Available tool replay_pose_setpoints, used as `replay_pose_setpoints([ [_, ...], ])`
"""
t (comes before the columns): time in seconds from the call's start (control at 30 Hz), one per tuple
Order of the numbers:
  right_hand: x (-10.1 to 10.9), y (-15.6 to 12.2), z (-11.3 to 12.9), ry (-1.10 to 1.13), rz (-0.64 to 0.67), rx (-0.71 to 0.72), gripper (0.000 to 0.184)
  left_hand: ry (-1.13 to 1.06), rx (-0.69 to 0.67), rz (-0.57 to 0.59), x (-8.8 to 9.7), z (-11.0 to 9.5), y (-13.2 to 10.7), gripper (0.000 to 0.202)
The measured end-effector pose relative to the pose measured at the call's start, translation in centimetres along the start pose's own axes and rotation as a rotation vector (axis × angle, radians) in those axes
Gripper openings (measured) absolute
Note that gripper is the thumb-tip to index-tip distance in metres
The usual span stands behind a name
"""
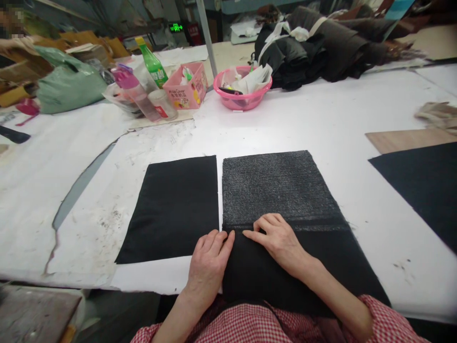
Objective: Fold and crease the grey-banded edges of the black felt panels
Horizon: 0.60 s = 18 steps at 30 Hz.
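Note:
A dark grey textured fabric panel [278, 188] lies on the white table [321, 124], with a plain black fabric piece [303, 271] laid over its near part. My left hand [210, 259] rests flat at the left edge of that black piece, fingers stretched out together. My right hand [278, 238] lies on the black piece's far edge, fingers extended and pointing left, their tips close to those of my left hand. Neither hand grips anything. A second black fabric rectangle [174, 209] lies flat just left of the grey panel.
Another black piece [424, 186] and a brown board [407, 139] lie at the right. At the back stand a pink basin [243, 88], a pink box [187, 88], a green bottle [153, 64], a pink-capped bottle [137, 93], a green bag [67, 83] and piled dark fabric [321, 43].

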State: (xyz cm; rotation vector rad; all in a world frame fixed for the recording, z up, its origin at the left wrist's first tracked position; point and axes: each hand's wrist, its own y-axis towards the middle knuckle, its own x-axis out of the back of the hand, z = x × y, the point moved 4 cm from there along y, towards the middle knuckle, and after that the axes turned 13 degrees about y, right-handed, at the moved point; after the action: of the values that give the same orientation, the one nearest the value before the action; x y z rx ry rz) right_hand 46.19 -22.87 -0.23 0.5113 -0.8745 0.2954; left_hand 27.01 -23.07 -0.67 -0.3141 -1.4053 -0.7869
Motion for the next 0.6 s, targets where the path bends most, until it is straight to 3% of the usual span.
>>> replay_pose_setpoints([
  [0.43,-0.1,-0.3,-0.1,-0.016,0.032,0.0,0.022,0.009,-0.055,0.017,0.1,-0.3,0.4,0.04],
  [0.6,-0.2,-0.3,0.0,-0.019,0.031,-0.002,0.023,0.003,-0.137,0.012,0.3,-1.1,1.0,0.04],
])
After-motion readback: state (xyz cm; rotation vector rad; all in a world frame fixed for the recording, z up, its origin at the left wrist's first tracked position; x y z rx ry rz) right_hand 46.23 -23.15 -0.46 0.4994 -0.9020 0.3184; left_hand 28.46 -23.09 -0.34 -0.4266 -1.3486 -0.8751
